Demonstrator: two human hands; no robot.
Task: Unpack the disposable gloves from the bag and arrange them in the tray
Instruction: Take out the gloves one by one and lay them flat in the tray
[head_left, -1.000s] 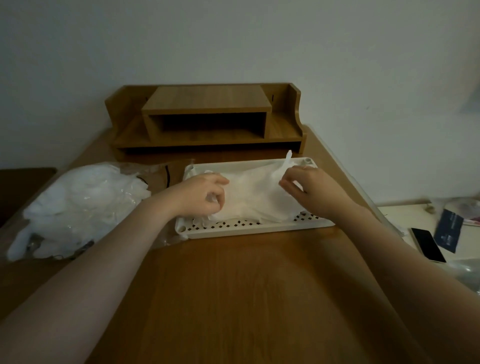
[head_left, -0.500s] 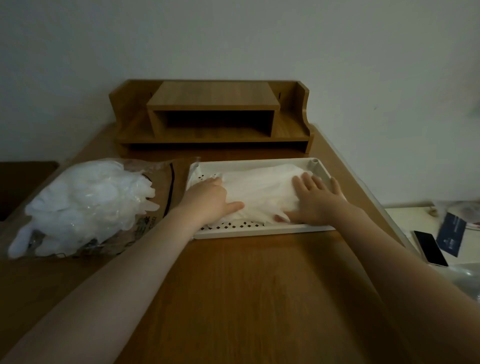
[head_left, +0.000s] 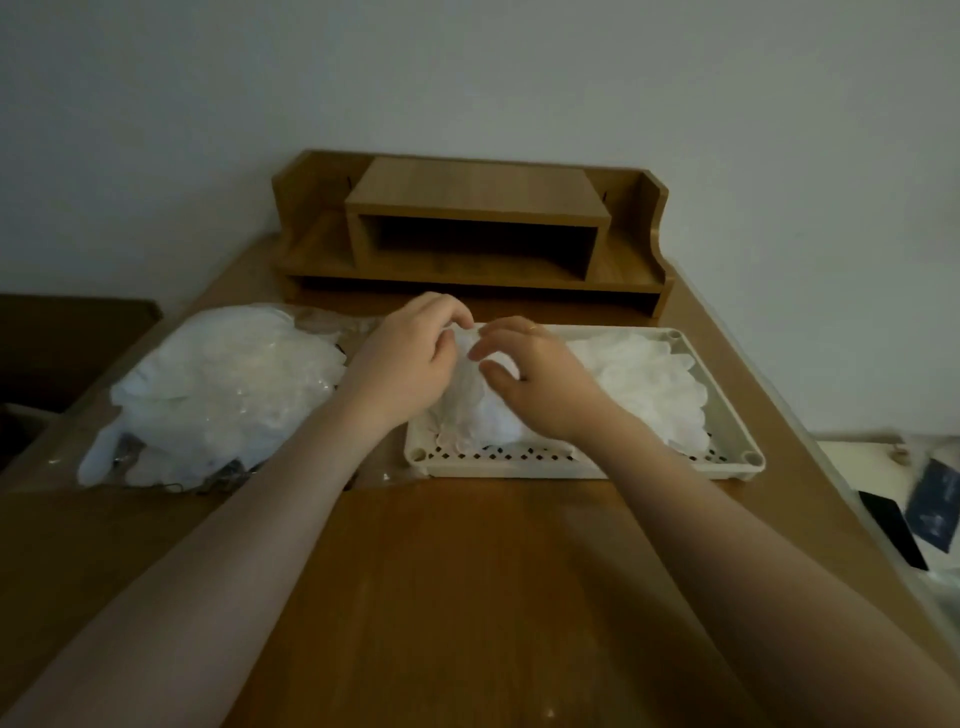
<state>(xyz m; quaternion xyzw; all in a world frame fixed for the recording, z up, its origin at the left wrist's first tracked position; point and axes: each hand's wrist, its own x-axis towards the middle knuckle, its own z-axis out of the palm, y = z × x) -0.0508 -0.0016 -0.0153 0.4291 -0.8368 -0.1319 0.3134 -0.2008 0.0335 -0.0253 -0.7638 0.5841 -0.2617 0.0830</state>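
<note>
left hand (head_left: 410, 358) fingers curled, right hand (head_left: 535, 374) fingers bent

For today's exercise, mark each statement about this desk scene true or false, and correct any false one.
1. The white tray lies on the wooden desk. True.
2. The bag of gloves sits to the right of the tray. False: it lies to the left of it.
3. Both hands are over the left part of the tray, the left hand pinching thin white glove material. True.
4. The tray holds no gloves yet. False: white gloves already lie in it.
5. The wooden shelf unit stands behind the tray, by the wall. True.
6. The right hand rests on the bag. False: it is over the tray.
</note>
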